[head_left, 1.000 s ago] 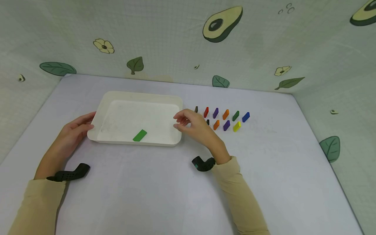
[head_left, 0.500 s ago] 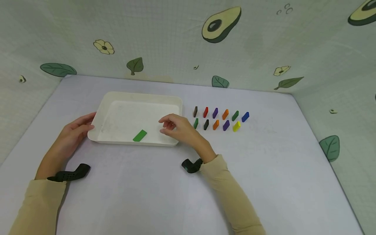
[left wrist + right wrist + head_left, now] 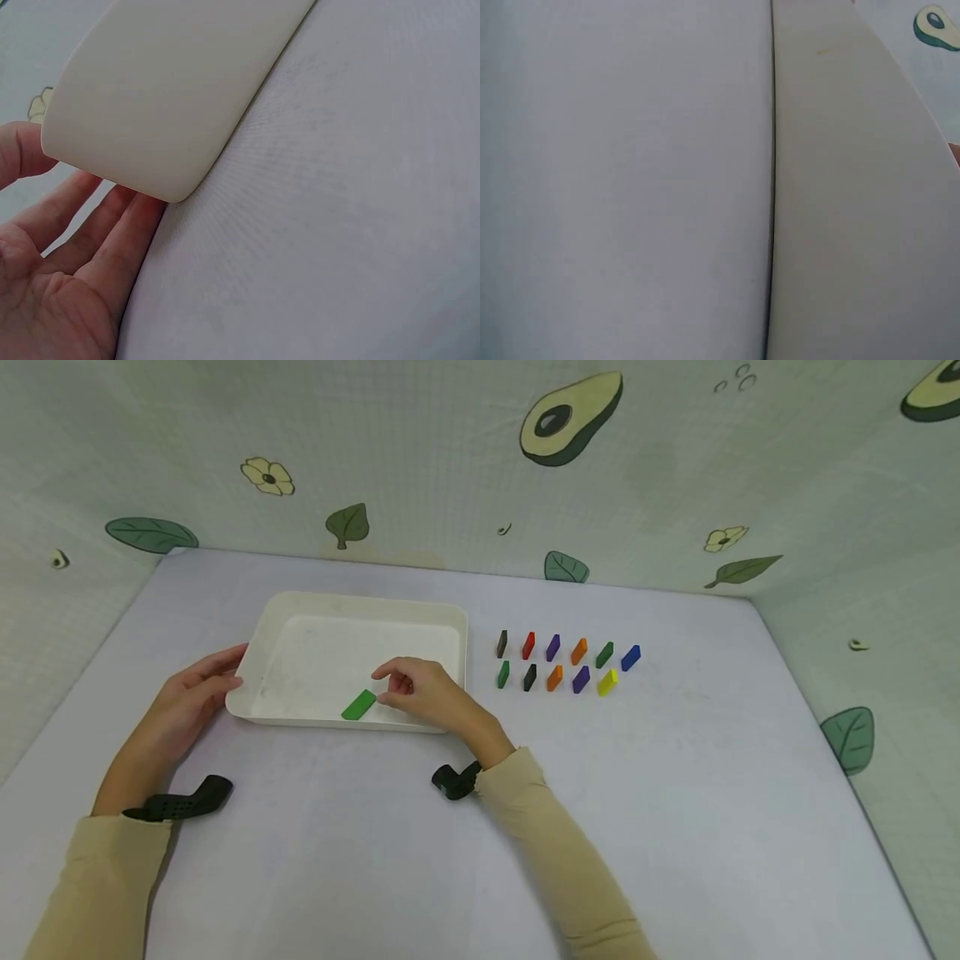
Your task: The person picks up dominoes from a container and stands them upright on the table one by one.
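Observation:
A white tray [image 3: 345, 618] lies on the left half of the table, with one flat green block [image 3: 359, 704] near its front edge. My left hand [image 3: 183, 702] holds the tray's left end, thumb at the rim. In the left wrist view, the fingers [image 3: 112, 232] reach the tray's outer wall [image 3: 165, 90]. Over the tray's front right part hovers my right hand [image 3: 423, 693], thumb and index finger apart with nothing between them. Its thumb tip is just right of the green block. In the right wrist view, only the tray's side wall [image 3: 855, 187] shows clearly; the hand is nearly hidden.
Right of the tray, several small domino-like blocks stand in two rows, among them a red one [image 3: 528, 646], a blue one [image 3: 631, 657] and a yellow one [image 3: 608, 682]. A printed cloth [image 3: 420, 460] hangs behind the white table [image 3: 337, 843].
My right hand has moved left from the tray's right rim to beside the green block, uncovering the leftmost standing blocks. The left hand, tray and green block stay put.

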Available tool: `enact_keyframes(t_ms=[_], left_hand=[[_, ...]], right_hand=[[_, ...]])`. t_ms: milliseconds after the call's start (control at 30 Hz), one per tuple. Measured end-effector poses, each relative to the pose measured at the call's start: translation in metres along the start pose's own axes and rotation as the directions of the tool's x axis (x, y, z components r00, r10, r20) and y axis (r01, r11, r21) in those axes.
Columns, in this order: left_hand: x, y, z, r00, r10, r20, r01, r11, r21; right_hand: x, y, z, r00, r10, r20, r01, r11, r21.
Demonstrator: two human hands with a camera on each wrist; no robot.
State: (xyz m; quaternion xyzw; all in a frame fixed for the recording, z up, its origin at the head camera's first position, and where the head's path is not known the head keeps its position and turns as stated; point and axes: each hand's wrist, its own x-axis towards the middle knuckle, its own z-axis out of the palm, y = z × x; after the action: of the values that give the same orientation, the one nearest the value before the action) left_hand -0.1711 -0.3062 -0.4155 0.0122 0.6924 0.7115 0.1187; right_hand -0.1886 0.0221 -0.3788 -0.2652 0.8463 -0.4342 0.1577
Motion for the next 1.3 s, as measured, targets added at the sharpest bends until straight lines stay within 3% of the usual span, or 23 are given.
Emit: enact_keyframes(t_ms=[300,500,833,1300], left_hand=[[0.001,-0.001,0.001,1.000,0.024,0.004,-0.023,0.999,-0.042],[0.001,0.000,0.000,0.999,0.037,0.002,-0.037,0.999,-0.037],[0.002,-0.002,0.001,0.999,0.034,0.001,-0.034,0.999,-0.036],[0.001,-0.002,0.002,0.999,0.042,0.004,-0.042,0.998,-0.053]], right_hand=[[0.007,0.001,0.004,0.991,0.090,0.100,-0.081,0.992,-0.095],[0.011,-0.003,0.007,0.985,0.100,0.142,-0.079,0.986,-0.150],[0.012,-0.005,0.010,0.978,0.162,0.129,-0.136,0.973,-0.188],[0.011,-0.003,0.012,0.978,0.173,0.116,-0.149,0.970,-0.194]])
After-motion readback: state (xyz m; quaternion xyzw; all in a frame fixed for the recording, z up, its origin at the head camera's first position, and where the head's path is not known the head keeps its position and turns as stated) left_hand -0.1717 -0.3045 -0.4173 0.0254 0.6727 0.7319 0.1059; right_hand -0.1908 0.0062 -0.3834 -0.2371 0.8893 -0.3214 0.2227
